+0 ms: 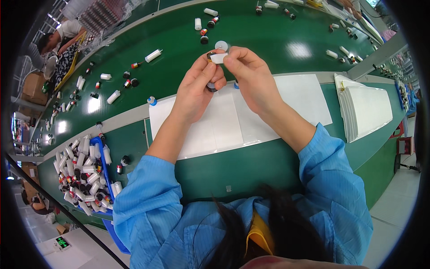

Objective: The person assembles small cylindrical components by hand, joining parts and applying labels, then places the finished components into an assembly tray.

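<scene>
Held up over the belt edge, my left hand point(193, 89) is closed around a small bottle point(209, 56) with a dark end; fingers hide most of it. My right hand point(256, 83) pinches a small white label point(219, 58), which lies against that bottle. A round grey translucent piece point(221, 45) shows just beyond the fingertips; I cannot tell whether it is held. Under my left fingers is another dark grey round end point(211, 86). White sheets point(197, 130) lie on the green table below both hands. A blue-and-white small bottle point(152, 101) stands at their far left corner.
A blue bin point(107, 166) heaped with white tubes and small dark-capped bottles point(83, 172) stands at left. Beyond the metal edge, a green conveyor belt point(179, 58) carries scattered tubes and bottles. At right lies a stack of white sheets point(367, 110). Other people work at the belt's far sides.
</scene>
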`<state>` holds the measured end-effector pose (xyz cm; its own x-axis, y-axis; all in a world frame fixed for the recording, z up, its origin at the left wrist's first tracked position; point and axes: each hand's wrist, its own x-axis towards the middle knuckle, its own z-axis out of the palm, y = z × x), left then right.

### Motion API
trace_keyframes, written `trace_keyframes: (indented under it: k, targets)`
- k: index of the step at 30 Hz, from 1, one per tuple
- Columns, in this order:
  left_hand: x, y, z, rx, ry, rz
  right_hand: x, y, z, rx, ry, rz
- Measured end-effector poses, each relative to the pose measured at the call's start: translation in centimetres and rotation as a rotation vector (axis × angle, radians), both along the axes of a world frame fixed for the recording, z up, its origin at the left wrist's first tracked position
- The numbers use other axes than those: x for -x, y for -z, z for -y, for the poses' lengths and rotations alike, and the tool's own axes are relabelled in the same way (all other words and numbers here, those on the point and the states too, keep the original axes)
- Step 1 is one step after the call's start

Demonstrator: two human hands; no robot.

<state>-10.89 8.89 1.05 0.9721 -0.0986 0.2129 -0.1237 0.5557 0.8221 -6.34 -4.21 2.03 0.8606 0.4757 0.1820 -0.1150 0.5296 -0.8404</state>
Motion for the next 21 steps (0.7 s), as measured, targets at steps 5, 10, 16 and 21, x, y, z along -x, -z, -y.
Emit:
trace_keyframes:
  k: [5, 10, 16, 21]
  targets:
    - [0.5, -0.8, 0.9, 0.005, -0.073, -0.035, 1.4, -0.9, 0.3, 0.032, 0.063, 0.366]
    - [0.4, -0.5, 0.4, 0.096, -0.052, -0.064, 1.3, -0.2, 0.0, -0.035, -0.088, 0.066]
    - [0.3, -0.1, 0.4, 0.158, 0.094, -0.008, 1.0, 0.1, -0.2, -0.062, -0.118, -0.109]
    - [0.2, -0.4, 0.6, 0.142, 0.078, -0.031, 0.6, 0.1, -0.2, -0.057, -0.121, -0.117]
